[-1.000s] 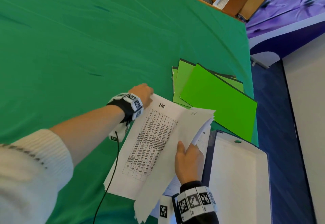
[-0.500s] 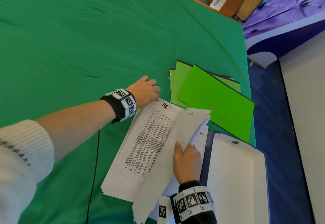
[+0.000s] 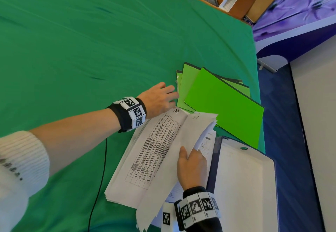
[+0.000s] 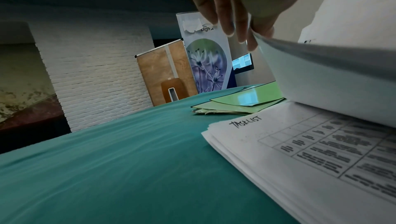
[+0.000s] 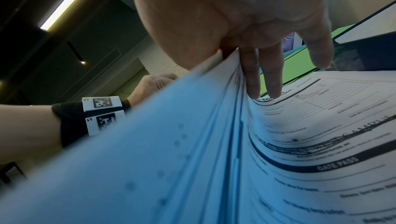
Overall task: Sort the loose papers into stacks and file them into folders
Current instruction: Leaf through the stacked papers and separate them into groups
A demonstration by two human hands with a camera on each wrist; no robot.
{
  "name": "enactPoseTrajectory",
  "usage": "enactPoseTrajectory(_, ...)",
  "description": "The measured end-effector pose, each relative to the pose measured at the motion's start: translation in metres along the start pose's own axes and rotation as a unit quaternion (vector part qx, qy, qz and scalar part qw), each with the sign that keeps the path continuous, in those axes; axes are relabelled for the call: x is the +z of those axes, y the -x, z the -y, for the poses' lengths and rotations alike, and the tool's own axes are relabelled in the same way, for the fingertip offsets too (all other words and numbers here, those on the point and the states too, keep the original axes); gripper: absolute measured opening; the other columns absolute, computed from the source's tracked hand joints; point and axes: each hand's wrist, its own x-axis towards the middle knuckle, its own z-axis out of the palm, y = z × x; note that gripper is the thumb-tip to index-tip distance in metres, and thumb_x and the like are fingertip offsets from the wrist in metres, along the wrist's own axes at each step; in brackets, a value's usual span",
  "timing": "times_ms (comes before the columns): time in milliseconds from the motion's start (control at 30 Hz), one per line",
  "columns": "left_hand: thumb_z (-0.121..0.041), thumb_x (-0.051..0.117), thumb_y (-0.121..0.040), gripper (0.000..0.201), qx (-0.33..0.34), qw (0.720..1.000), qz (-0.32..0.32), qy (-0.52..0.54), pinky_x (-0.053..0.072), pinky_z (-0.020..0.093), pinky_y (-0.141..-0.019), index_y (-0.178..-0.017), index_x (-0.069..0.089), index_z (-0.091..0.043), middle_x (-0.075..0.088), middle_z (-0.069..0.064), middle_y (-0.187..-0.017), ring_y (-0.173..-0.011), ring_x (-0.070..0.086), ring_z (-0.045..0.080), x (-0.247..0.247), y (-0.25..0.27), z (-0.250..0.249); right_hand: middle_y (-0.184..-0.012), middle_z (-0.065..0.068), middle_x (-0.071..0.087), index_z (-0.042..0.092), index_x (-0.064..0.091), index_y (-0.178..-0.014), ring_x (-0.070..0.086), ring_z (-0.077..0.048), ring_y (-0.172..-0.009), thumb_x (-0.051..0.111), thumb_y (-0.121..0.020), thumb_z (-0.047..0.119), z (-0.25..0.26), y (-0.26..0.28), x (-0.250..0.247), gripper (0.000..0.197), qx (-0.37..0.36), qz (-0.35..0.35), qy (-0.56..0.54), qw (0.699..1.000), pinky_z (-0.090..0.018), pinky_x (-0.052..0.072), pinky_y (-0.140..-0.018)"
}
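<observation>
A stack of printed sheets headed TASKLIST lies on the green cloth. My right hand grips a lifted bundle of sheets, thumb on top and fingers beneath. Under the bundle a form marked GATE PASS shows. My left hand hovers open with straight fingers beside the near edge of the overlapping green folders, just beyond the stack's top corner. The folders lie shut and flat.
An open dark blue binder with a white inside lies at the right, against the papers. A black cable runs across the cloth under my left forearm. The table's right edge is just past the folders. Green cloth stretches left and far.
My left hand has left the top corner of the paper stack and moved forward and right to the green folders. The right hand keeps hold of the lifted bundle.
</observation>
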Motion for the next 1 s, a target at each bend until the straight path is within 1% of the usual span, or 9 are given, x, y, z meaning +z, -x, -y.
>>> enactPoseTrajectory(133, -0.012, 0.069, -0.086, 0.018, -0.036, 0.995, 0.038, 0.084, 0.042, 0.025, -0.053, -0.102, 0.062, -0.008, 0.058, 0.006, -0.105, -0.074, 0.053, 0.016, 0.001, 0.004, -0.003, -0.090, -0.010, 0.059, -0.001, 0.062, -0.094, 0.056, -0.028, -0.088, 0.047, -0.098, 0.031, 0.001, 0.000, 0.000, 0.036, -0.006, -0.003, -0.002, 1.000, -0.027, 0.030, -0.068)
enactPoseTrajectory(267, -0.042, 0.031, -0.104, 0.037, -0.170, 0.975, 0.094, 0.108, 0.034, 0.025, -0.059, -0.112, 0.056, -0.016, 0.051, -0.005, -0.097, -0.072, 0.048, 0.011, -0.001, 0.000, -0.008, -0.093, -0.012, 0.061, -0.001, 0.062, -0.097, 0.057, -0.028, -0.089, 0.047, -0.098, 0.031, 0.001, 0.000, 0.002, 0.035, -0.013, -0.006, 0.001, 1.000, -0.027, 0.030, -0.069)
enactPoseTrajectory(400, -0.034, 0.052, -0.099, 0.026, -0.137, 0.982, 0.048, 0.121, 0.053, 0.034, -0.075, -0.110, 0.069, -0.018, 0.059, 0.000, -0.131, -0.113, 0.060, 0.020, 0.006, 0.007, -0.004, -0.089, -0.010, 0.058, -0.001, 0.061, -0.095, 0.057, -0.029, -0.088, 0.047, -0.098, 0.031, 0.000, -0.001, 0.002, 0.036, -0.009, -0.002, -0.003, 1.000, -0.028, 0.033, -0.069)
enactPoseTrajectory(500, -0.042, 0.044, -0.100, 0.034, -0.177, 0.963, 0.063, 0.192, 0.050, 0.031, -0.064, -0.105, 0.064, -0.015, 0.065, 0.006, -0.104, -0.080, 0.065, 0.023, 0.009, 0.010, -0.005, -0.084, -0.005, 0.052, -0.001, 0.061, -0.096, 0.053, -0.025, -0.082, 0.047, -0.098, 0.031, 0.001, -0.001, 0.003, 0.035, -0.003, -0.001, -0.013, 1.000, -0.027, 0.033, -0.068)
enactPoseTrajectory(567, -0.058, 0.028, -0.097, 0.052, -0.277, 0.877, 0.152, 0.363, 0.051, 0.029, -0.062, -0.099, 0.061, -0.019, 0.066, 0.007, -0.083, -0.061, 0.064, 0.020, 0.005, 0.013, -0.010, -0.084, -0.006, 0.053, -0.001, 0.061, -0.096, 0.057, -0.027, -0.084, 0.047, -0.098, 0.031, 0.002, -0.001, 0.003, 0.035, -0.004, 0.004, -0.021, 1.000, -0.027, 0.034, -0.068)
enactPoseTrajectory(667, -0.075, 0.013, -0.089, 0.077, -0.370, 0.632, 0.282, 0.620, 0.061, 0.041, -0.074, -0.113, 0.065, -0.022, 0.070, 0.012, -0.103, -0.066, 0.073, 0.026, 0.004, 0.023, -0.024, -0.089, -0.010, 0.060, 0.002, 0.062, -0.097, 0.059, -0.030, -0.090, 0.043, -0.099, 0.042, 0.005, 0.002, 0.002, 0.044, -0.005, 0.000, -0.039, 0.999, -0.028, 0.035, -0.068)
enactPoseTrajectory(767, -0.058, 0.029, -0.100, 0.056, -0.351, 0.555, 0.312, 0.687, 0.060, 0.047, -0.076, -0.136, 0.051, -0.020, 0.063, 0.016, -0.117, -0.071, 0.069, 0.028, 0.007, 0.025, -0.044, -0.083, -0.006, 0.063, 0.016, 0.062, -0.080, 0.059, -0.024, -0.081, 0.030, -0.089, 0.069, 0.012, 0.007, 0.002, 0.062, -0.005, 0.004, -0.082, 0.997, -0.033, 0.040, -0.066)
enactPoseTrajectory(867, -0.030, 0.048, -0.100, 0.045, -0.240, 0.615, 0.331, 0.675, 0.059, 0.037, -0.081, -0.143, 0.040, -0.040, 0.064, 0.011, -0.109, -0.079, 0.071, 0.022, 0.007, 0.026, -0.063, -0.093, -0.006, 0.066, 0.019, 0.064, -0.102, 0.060, -0.025, -0.089, 0.033, -0.091, 0.069, 0.013, 0.006, 0.006, 0.060, -0.012, 0.019, -0.037, 0.999, -0.033, 0.044, -0.072)
enactPoseTrajectory(1000, -0.024, 0.052, -0.097, 0.049, -0.178, 0.849, 0.273, 0.415, 0.047, 0.024, -0.079, -0.143, 0.043, -0.038, 0.062, 0.003, -0.121, -0.090, 0.059, 0.011, 0.018, 0.020, -0.059, -0.101, -0.015, 0.063, 0.000, 0.060, -0.105, 0.058, -0.031, -0.094, 0.042, -0.100, 0.035, 0.006, 0.000, 0.004, 0.040, -0.003, 0.011, -0.014, 1.000, -0.031, 0.040, -0.072)
